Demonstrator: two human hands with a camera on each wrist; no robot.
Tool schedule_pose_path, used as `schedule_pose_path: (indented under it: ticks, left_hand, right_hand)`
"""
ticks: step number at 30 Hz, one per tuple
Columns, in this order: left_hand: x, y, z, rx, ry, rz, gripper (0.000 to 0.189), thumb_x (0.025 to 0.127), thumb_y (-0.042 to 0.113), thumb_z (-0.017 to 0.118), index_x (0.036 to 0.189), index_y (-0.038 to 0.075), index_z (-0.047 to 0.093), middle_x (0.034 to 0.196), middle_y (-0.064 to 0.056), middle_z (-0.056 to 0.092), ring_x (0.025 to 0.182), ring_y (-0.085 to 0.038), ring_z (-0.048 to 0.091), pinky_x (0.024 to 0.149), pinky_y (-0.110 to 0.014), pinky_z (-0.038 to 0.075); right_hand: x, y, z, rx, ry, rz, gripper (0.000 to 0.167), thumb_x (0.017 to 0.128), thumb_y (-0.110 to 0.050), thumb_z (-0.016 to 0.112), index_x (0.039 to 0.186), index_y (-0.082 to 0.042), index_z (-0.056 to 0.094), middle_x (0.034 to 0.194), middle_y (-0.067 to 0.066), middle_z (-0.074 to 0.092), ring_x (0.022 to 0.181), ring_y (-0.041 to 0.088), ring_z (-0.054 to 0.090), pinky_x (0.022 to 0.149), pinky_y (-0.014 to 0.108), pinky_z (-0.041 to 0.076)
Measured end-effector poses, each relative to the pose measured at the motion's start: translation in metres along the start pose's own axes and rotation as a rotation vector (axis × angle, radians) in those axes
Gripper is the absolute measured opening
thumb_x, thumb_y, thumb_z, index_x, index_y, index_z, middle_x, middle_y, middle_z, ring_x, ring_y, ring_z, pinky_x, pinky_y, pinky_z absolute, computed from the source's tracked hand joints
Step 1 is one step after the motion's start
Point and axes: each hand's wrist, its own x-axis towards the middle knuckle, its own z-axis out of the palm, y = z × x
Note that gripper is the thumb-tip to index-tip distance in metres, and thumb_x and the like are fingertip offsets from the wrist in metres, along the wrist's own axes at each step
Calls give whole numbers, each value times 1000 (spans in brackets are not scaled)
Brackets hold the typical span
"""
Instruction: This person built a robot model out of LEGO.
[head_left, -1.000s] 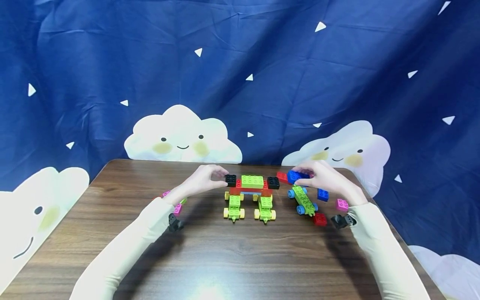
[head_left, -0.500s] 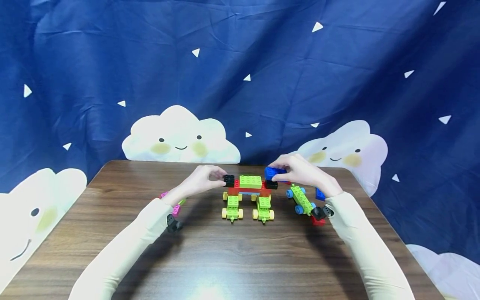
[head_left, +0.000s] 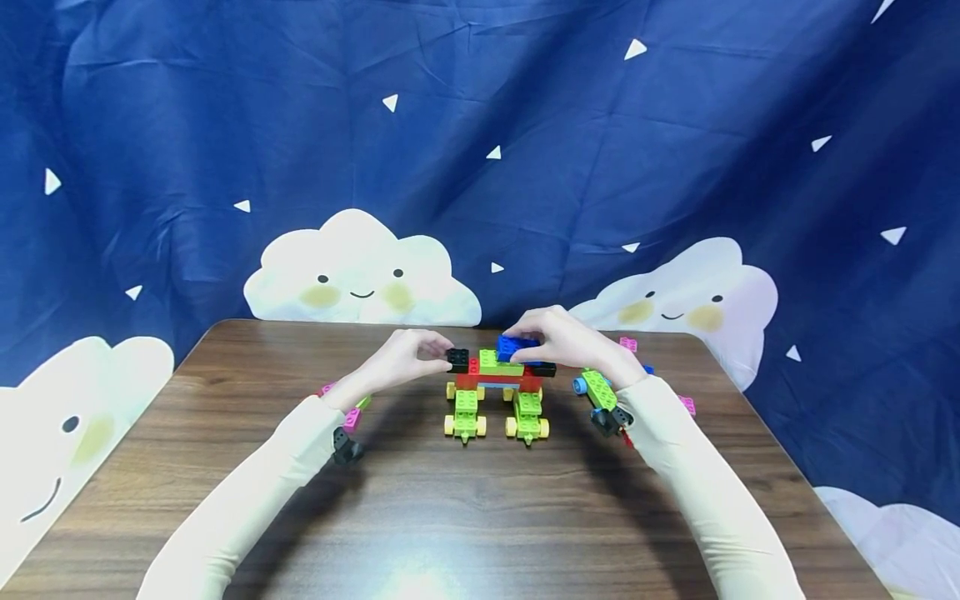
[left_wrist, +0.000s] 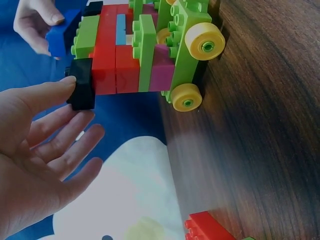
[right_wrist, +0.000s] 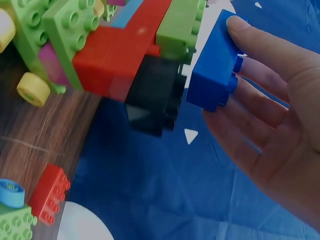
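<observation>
In the head view, your right hand (head_left: 566,340) pinches a blue brick (head_left: 510,347) over the right part of the light green brick (head_left: 491,362), which sits in the middle of the red span (head_left: 474,379). Your left hand (head_left: 405,360) holds the left black brick (head_left: 457,360) at that span's near end to you on the left; the right black brick (head_left: 545,369) sits at the other end, partly behind your right fingers. Two wheeled bases, the left one (head_left: 466,404) and the right one (head_left: 528,406), carry everything on the surface (head_left: 450,517), so a sideways push could roll or skew the build. Your right wrist is close above a spare wheeled car (head_left: 598,388), and a low forearm could knock it. In the left wrist view, your thumb lies on the black brick's studded side with fingertips against its edge; that brick overhangs the red one, so pulling or pressing hard there could pry it loose. In the right wrist view, your thumb is on one face of the blue brick and your fingers are on its studded side, with a gap between it and the light green brick. It looks angled to the studs there; pressing it down askew could seat it crookedly or tip the span.
</observation>
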Motion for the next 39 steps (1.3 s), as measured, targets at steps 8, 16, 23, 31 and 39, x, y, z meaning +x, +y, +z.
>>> schedule_pose_path:
  ticks: [8, 16, 23, 31, 39]
  left_hand:
    - [0, 1, -1, -1, -6, -19, 31, 87, 18, 75, 115, 5, 70, 110, -11, 75, 102, -25, 70, 95, -43, 55]
    - [2, -1, 1, 5, -5, -22, 31, 87, 19, 75, 115, 6, 71, 110, -11, 75, 102, -24, 71, 95, -41, 55]
    - [1, -1, 0, -7, -16, -37, 32, 88, 19, 74, 116, 5, 70, 111, -12, 75, 103, -24, 71, 95, -42, 56]
    - [0, 1, -1, -4, -10, -35, 31, 87, 19, 75, 115, 6, 71, 110, -11, 75, 102, -24, 71, 95, -42, 55]
    - [0, 0, -1, -3, -10, -21, 31, 88, 19, 75, 115, 6, 71, 110, -10, 75, 102, -23, 71, 94, -41, 56]
  right_hand:
    - [13, -5, 6, -10, -28, -5, 36, 84, -24, 79, 114, -5, 73, 100, 6, 75, 84, 17, 64, 81, 33, 57]
    - [19, -7, 11, -39, -38, 15, 36, 83, -26, 80, 113, -7, 74, 101, 6, 76, 86, 15, 66, 82, 35, 58]
    - [22, -7, 15, -56, -28, 28, 37, 82, -29, 81, 112, -7, 75, 98, 6, 75, 84, 15, 65, 82, 34, 58]
    - [21, -10, 15, -67, -41, 40, 40, 84, -30, 79, 115, -6, 73, 102, 7, 75, 87, 17, 65, 84, 35, 58]
    - [6, -8, 6, -39, -18, 57, 43, 84, -25, 79, 119, -2, 70, 111, 11, 73, 97, 23, 68, 91, 41, 57]
